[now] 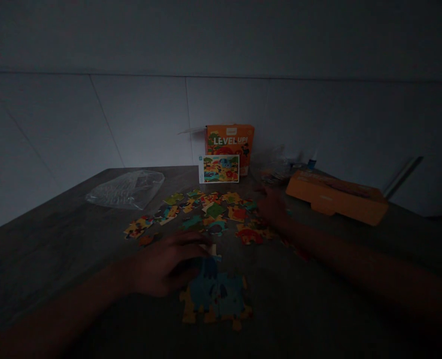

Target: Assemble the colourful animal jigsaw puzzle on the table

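Observation:
The scene is very dark. My left hand (164, 267) rests on the table with its fingers curled over the upper left edge of a joined blue and yellow puzzle section (217, 299). My right hand (273, 207) reaches further out and lies blurred among several loose colourful puzzle pieces (213, 212) spread across the middle of the table; its fingers are smeared. I cannot make out whether either hand holds a piece.
An orange puzzle box (229, 142) stands against the wall with a picture card (219, 168) leaning on it. An orange box lid (335, 197) lies at the right. A clear plastic bag (125, 189) lies at the left on the dark table (56, 224).

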`<state>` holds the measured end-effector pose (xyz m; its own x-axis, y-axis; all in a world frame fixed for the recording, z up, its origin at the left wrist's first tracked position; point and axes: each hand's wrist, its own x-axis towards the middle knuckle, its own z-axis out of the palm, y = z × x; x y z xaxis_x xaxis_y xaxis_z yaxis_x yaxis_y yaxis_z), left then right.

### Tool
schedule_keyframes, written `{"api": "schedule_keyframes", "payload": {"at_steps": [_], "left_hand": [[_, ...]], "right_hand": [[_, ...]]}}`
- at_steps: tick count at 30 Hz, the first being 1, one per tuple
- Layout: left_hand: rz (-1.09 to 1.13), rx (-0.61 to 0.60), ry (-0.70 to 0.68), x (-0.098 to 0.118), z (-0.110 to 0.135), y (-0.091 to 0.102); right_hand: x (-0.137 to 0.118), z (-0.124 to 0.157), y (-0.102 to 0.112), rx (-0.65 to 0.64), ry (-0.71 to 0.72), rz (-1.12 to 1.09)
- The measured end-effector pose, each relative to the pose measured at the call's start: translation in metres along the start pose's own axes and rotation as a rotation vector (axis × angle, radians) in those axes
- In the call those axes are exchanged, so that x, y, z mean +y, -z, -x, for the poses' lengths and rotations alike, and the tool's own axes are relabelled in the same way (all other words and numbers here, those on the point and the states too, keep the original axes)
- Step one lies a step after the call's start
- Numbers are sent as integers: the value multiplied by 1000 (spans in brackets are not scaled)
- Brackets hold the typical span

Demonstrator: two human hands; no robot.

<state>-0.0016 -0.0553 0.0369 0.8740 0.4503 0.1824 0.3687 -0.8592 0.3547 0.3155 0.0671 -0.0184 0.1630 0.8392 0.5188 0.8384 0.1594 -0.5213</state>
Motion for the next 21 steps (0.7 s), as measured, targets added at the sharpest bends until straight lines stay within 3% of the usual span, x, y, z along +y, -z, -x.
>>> {"api": "schedule_keyframes", "payload": {"at_steps": [4,8,11,14,17,21], "left_hand": [[-81,107,30,-9,0,-4],[-228,150,135,-20,1,-6],[-272,78,181,-25,4,-7],[-267,36,197,-26,5,-8],[-267,22,207,-25,5,-7],[-289,0,237,-23,4,-6]], "right_hand": [[-10,4,10,91,141,-75],[-26,17,24,93,368,-154],[-36,27,30,-65,663,-210],[-44,32,30,-413,952,-185],[-47,32,28,-620,995,-163],[-48,31,29,-608,995,-184]]}}
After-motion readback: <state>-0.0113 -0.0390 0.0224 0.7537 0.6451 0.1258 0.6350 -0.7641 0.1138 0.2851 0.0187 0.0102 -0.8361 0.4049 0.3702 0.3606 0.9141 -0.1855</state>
